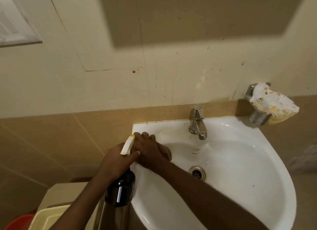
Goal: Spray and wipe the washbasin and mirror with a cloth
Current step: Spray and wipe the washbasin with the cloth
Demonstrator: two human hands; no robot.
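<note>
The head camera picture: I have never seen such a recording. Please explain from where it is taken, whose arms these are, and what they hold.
There is no machine here. A person wears one camera on the head, looking down at a white washbasin in a corner. The left hand grips a dark spray bottle with a white nozzle. The right hand reaches across and presses a brownish cloth on the basin's left rim. Behind are a metal tap, a drain, and a soap holder with worn soap on the wall.

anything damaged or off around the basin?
Yes. The wall soap holder right of the tap is caked in crusty white-yellow residue. Wall above has chipped spots near a hole and dark specks.
</note>
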